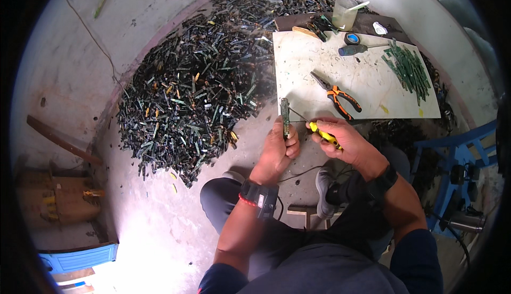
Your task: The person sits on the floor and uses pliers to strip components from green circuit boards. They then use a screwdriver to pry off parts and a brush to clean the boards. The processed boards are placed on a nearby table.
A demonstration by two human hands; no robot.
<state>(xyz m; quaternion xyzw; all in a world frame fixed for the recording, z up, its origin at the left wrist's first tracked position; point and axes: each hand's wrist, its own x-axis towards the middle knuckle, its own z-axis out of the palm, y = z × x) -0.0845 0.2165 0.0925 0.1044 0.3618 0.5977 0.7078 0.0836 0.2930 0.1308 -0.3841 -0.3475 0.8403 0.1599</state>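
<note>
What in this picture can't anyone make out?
All in the head view:
Dark strip: any portion inside the left hand, hidden by that hand.
Yellow-handled tool: handle partly covered by the right hand; tip contact too small to judge.
Floor heap: single pieces too small and overlapped.
Blue furniture, lower left: cut off by the dark rim.

The screwdriver (323, 135) has a shiny plastic handle and a thin metal rod. The strip (286, 117) looks rough. The pliers (337, 96) have metal jaws and smooth plastic grips. The board (303, 60) looks smooth, with specks. The blue chair (461, 136) is plastic, the box (77, 198) is cardboard, and the sleeves (418, 257) are dull cloth.
</note>
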